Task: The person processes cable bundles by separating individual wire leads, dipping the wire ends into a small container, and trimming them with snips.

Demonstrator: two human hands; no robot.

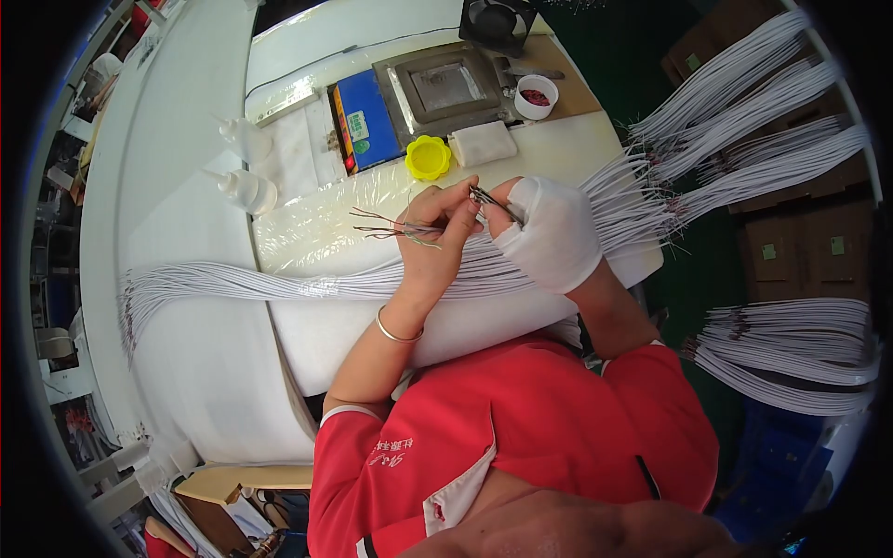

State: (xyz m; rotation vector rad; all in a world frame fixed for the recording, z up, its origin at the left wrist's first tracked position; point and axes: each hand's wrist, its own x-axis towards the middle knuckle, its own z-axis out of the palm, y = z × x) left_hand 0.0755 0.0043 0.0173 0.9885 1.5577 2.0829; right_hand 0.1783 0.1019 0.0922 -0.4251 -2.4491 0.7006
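Observation:
My left hand [437, 228], with a bangle at its wrist, is closed around a few thin coloured wires [379, 230]. Their loose ends fan out to the left of the palm. My right hand [551, 232], wrapped in a white covering that leaves fingertips bare, grips a dark slender metal tool [496, 202] that looks like tweezers. Its tip meets the left thumb and forefinger; what is pinched there is too small to make out. Beneath both hands runs a long bundle of white cables [353, 285] across the table.
Beyond the hands are a yellow scalloped lid [428, 158], a folded white cloth [483, 144], a white cup of red bits [536, 97], a blue-and-grey device [437, 88] and a small black fan [497, 23]. Squeeze bottles [249, 191] stand left. More cable bundles [786, 344] hang right.

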